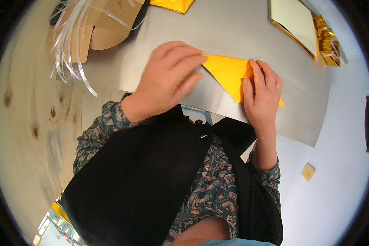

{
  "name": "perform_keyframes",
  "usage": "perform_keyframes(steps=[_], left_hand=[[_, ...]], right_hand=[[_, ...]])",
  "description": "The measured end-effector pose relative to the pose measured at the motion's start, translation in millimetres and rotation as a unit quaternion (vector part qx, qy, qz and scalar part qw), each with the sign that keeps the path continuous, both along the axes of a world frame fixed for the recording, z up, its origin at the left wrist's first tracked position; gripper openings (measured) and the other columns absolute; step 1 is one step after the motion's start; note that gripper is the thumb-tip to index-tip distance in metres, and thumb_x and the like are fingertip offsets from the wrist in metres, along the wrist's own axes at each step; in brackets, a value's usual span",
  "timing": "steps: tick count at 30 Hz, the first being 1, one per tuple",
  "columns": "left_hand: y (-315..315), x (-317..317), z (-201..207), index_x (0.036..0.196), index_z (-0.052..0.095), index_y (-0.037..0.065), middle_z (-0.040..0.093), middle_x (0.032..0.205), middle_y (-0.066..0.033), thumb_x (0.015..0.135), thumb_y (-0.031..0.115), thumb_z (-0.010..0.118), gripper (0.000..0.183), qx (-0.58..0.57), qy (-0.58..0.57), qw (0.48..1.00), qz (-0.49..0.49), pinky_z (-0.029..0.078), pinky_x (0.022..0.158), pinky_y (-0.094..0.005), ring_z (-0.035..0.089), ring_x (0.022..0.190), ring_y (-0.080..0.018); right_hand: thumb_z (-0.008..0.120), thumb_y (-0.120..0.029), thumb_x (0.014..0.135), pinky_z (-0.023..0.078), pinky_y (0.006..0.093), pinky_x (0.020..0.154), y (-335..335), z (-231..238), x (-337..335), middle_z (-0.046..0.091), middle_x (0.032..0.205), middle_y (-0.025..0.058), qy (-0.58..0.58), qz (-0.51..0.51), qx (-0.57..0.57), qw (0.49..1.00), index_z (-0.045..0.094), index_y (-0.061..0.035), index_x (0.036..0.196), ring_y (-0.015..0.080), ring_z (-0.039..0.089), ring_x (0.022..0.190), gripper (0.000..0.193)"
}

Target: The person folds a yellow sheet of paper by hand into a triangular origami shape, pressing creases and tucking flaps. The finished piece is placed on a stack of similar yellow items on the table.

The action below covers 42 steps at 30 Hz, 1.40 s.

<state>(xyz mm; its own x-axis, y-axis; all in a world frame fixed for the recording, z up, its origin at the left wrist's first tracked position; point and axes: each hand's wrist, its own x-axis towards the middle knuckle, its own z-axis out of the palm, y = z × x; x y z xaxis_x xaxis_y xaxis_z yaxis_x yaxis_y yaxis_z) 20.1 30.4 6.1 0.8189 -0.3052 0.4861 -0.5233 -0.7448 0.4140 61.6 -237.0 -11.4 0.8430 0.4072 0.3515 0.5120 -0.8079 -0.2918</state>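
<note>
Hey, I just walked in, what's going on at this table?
Someone is handling a folded yellow sheet over a gray table. The right hand is on the sheet's right part, while the left hand is at its upper left corner, slightly blurred. Farther off to the left is brown cardboard with pale strips.

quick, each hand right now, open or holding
Left hand: open, at the left tip of the pointed yellow paper sheet.
Right hand: on the sheet; grip cannot be told.

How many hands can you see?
2: the left hand at the left corner of the yellow folded sheet, the right hand over its right part. No others show.
</note>
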Motion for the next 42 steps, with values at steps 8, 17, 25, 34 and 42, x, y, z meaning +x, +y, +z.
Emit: perform_keyframes(steps=[8,17,25,34,42], left_hand=[[-30.5,20.7,-22.0,0.124,0.066,0.005,0.063,0.128,-0.0102,0.084,0.015,0.072,0.042,0.026,0.016,0.997,-0.07,0.044,0.104,-0.043,0.055,0.122,-0.0293],[-29.7,17.6,-24.2,0.121,0.066,0.006,0.062,0.13,-0.0095,0.084,0.018,0.072,0.04,0.008,0.021,0.997,-0.075,0.044,0.103,-0.0442,0.054,0.123,-0.0296],[-30.3,16.1,-21.5,0.121,0.066,0.005,0.062,0.13,-0.0097,0.084,0.019,0.073,0.04,0.014,0.019,0.997,-0.072,0.044,0.103,-0.0434,0.053,0.123,-0.0294],[-46.9,-4.3,-14.1,0.125,0.062,0.003,0.057,0.133,-0.0135,0.083,0.018,0.074,0.047,0.024,0.049,0.997,-0.058,0.044,0.103,-0.0436,0.051,0.123,-0.0328],[-62.0,-19.9,-10.5,0.128,0.058,-0.002,0.054,0.133,-0.0187,0.081,0.019,0.075,0.054,0.007,0.06,0.995,-0.074,0.043,0.104,-0.0441,0.05,0.12,-0.0362]], right_hand=[[0.065,-0.015,0.09,0.04,0.044,0.106,4.0,6.5,-3.0,0.057,0.133,0.0151,0.019,-0.006,0.005,1.0,0.06,-0.0065,0.134,0.0364,0.05,0.121,0.045],[0.072,-0.015,0.085,0.039,0.0455,0.113,-34.5,29.6,-11.9,0.054,0.143,0.0181,0.144,0.157,0.03,0.977,0.06,-0.0048,0.133,0.0402,0.047,0.136,0.05],[0.079,-0.011,0.079,0.045,0.0449,0.108,-38.9,33.1,-4.7,0.068,0.124,0.0108,0.114,0.193,0.056,0.973,0.07,-0.006,0.111,0.0331,0.058,0.126,0.034],[0.07,-0.01,0.086,0.031,0.0567,0.116,-45.7,49.9,4.9,0.068,0.11,0.007,0.006,0.17,0.015,0.985,0.072,-0.0081,0.102,0.0314,0.058,0.12,0.016],[0.065,-0.012,0.09,0.027,0.0566,0.117,-36.2,42.7,32.9,0.063,0.125,0.0101,-0.041,0.15,-0.02,0.988,0.07,-0.0101,0.115,0.0336,0.052,0.128,0.025]])
